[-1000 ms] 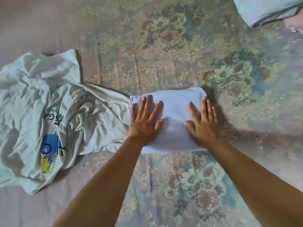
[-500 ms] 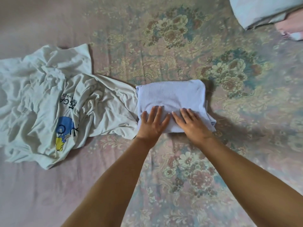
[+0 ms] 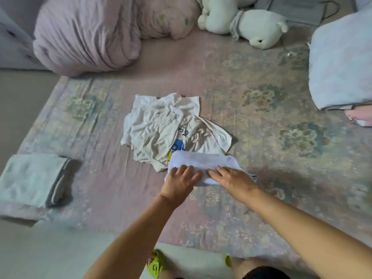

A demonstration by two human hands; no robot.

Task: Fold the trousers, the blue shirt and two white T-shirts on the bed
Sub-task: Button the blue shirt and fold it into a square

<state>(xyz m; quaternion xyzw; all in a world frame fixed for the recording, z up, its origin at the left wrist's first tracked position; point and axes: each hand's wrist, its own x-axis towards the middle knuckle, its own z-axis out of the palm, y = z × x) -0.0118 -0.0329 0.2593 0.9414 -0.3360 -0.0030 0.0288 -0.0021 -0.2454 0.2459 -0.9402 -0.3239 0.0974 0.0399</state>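
A: Entry, head view. The left hand [image 3: 179, 183] lay flat on the near left part of the folded blue shirt [image 3: 203, 168], fingers straight and slightly spread, gripping nothing.

B: And the other?

A: The right hand [image 3: 234, 179] lay flat on the near right part of the same bundle, fingers straight and pointing toward the left hand. The fingertips of the two hands sat close together, apart by a small gap.

B: Position of the shirt?

A: It rested on the floral bed sheet [image 3: 271, 150], directly under both palms. Its far left edge overlapped the crumpled white T-shirt [image 3: 161, 129], which spread out just beyond the left hand, with a blue and yellow print showing at the overlap.

B: Any finished items?

A: A folded pale garment [image 3: 30, 178] with a grey edge lay well to the left of the left hand, near the bed's edge. The frame was soft there; which garment it was could not be told for certain.

B: Remainder?

A: Far beyond the hands, a bunched pink blanket [image 3: 86, 35] and a white plush toy [image 3: 259, 27]. Well to the right of the right hand, a light blue pillow [image 3: 340, 63].
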